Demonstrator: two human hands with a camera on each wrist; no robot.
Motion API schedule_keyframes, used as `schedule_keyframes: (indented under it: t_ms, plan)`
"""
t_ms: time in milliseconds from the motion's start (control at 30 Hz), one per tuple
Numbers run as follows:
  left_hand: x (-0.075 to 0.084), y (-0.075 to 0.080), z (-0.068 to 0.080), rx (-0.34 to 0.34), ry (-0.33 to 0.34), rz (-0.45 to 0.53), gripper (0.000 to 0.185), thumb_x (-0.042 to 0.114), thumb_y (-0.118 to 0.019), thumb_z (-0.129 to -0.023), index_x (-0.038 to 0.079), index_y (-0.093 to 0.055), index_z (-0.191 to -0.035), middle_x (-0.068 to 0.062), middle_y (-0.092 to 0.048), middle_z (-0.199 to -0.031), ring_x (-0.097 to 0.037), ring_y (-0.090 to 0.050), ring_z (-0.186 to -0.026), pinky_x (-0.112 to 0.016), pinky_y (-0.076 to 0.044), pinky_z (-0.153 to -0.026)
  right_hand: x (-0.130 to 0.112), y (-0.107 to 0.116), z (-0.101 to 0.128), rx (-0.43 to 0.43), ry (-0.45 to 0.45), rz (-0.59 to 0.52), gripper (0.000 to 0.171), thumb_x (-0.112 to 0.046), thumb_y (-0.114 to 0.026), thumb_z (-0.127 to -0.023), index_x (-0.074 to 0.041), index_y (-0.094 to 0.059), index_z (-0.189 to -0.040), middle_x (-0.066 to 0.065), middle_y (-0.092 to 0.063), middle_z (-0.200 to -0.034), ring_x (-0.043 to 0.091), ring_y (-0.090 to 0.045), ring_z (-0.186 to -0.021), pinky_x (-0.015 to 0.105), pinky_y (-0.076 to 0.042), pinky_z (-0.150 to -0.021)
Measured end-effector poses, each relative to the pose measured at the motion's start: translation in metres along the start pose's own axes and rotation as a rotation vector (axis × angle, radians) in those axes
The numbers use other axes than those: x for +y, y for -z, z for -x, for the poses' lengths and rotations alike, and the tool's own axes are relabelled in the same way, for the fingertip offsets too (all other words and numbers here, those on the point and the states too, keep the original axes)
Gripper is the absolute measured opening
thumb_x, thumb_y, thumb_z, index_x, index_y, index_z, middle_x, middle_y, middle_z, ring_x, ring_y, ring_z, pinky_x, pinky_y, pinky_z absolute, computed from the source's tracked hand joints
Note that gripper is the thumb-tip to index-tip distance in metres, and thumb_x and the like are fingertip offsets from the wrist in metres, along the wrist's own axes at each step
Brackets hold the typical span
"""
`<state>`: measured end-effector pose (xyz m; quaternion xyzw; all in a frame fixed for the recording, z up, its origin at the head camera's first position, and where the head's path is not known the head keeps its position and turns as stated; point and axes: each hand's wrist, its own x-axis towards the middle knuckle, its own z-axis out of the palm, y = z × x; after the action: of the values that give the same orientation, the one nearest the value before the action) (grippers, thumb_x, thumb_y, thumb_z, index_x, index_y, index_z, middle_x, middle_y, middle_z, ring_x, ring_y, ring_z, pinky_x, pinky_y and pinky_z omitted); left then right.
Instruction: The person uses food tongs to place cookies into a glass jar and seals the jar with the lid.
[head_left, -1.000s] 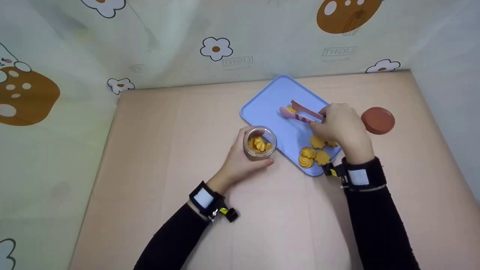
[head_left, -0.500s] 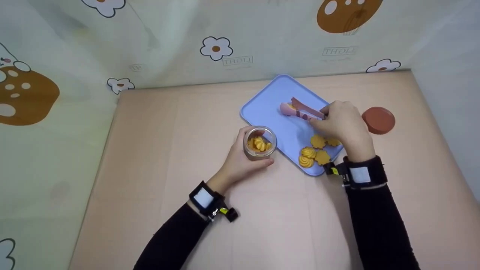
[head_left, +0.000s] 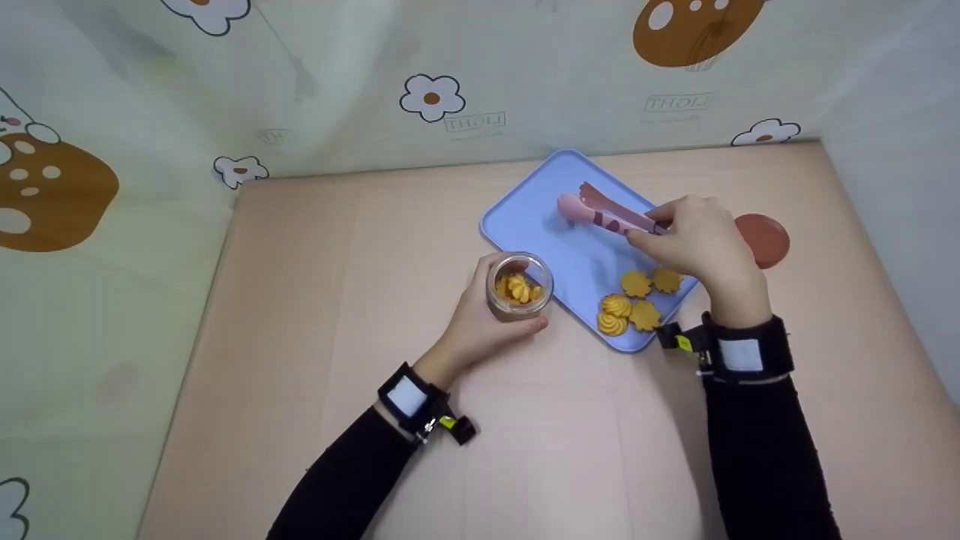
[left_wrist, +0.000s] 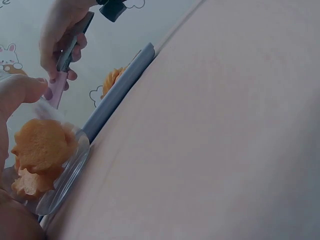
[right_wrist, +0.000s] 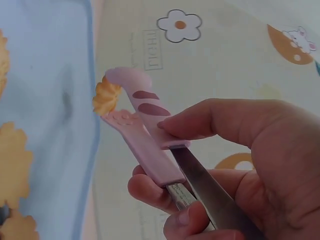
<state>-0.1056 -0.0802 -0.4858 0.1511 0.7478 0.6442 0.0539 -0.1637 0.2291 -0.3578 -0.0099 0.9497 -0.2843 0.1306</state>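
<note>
At the far left the curtain, printed with flowers and brown shapes, comes down along the desk, and from that edge a wide stretch of smooth, pinkish desk runs across to my left hand. There is room for moving on that side and also nearer my body, between my two black sleeves. My left fingers are curled round a clear glass jar, its round mouth up and small ridged yellow cookies inside; I cannot tell whether its base touches the desk. The jar's right side overlaps the edge of the blue tray, a flat thing with rounded corners and a low rim, lying askew with its far corner near the curtain. Raised over the tray are the tongs, pink paw-shaped ends on flat metal arms, with one ridged cookie between their tips. On the tray's near end lie five more cookies, two swirled and three showing flat, scalloped faces. My right hand comes in above the tray's right edge, fingers clamped on the tongs, and its black wristband sits near those cookies. Just beyond, partly hidden by that hand, is a round reddish-brown lid on the desk, with more desk out to the right edge and a pale wall
</note>
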Motion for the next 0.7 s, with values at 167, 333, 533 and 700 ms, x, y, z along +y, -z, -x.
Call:
schedule_keyframes:
  t_ms: [167, 333, 533, 700]
  plan:
    - [0.0, 0.0, 0.0, -0.005, 0.003, -0.003, 0.092, 0.026, -0.101, -0.078, 0.018, -0.046, -0.151, 0.004, -0.058, -0.148, -0.016, -0.054, -0.139, -0.044, -0.04, -0.122, -0.008, 0.015, 0.017, 0.035, 0.062, -0.035, 0.061, -0.045, -0.076, -0.099, 0.003, -0.074, -0.135, 0.026, -0.072, -0.124, 0.036, -0.063, -0.091, 0.039, -0.049, -0.065]
    - [0.0, 0.0, 0.0, -0.006, 0.004, -0.018, 0.092, 0.027, -0.101, -0.078, 0.018, -0.045, -0.152, 0.004, -0.058, -0.148, -0.014, -0.054, -0.14, -0.044, -0.039, -0.123, -0.019, 0.025, 0.04, 0.099, 0.254, -0.033, 0.046, -0.036, -0.078, -0.098, 0.0, -0.08, -0.127, 0.017, -0.076, -0.111, 0.025, -0.06, -0.073, 0.03, -0.045, -0.057]
    - [0.0, 0.001, 0.0, -0.003, 0.019, -0.033, 0.094, 0.029, -0.101, -0.078, 0.017, -0.044, -0.153, 0.003, -0.057, -0.15, -0.015, -0.054, -0.14, -0.045, -0.039, -0.123, -0.031, 0.027, 0.061, 0.139, 0.54, 0.003, 0.019, -0.02, -0.084, -0.093, -0.008, -0.085, -0.107, 0.0, -0.072, -0.085, 0.012, -0.058, -0.065, 0.024, -0.047, -0.053]
    - [0.001, 0.001, 0.001, -0.004, 0.043, -0.043, 0.097, 0.029, -0.101, -0.078, 0.017, -0.043, -0.155, -0.001, -0.056, -0.152, -0.018, -0.054, -0.14, -0.047, -0.041, -0.122, -0.037, 0.027, 0.069, 0.077, 0.576, 0.063, 0.019, -0.02, -0.085, -0.091, -0.008, -0.085, -0.105, -0.002, -0.075, -0.087, 0.011, -0.055, -0.067, 0.028, -0.046, -0.056]
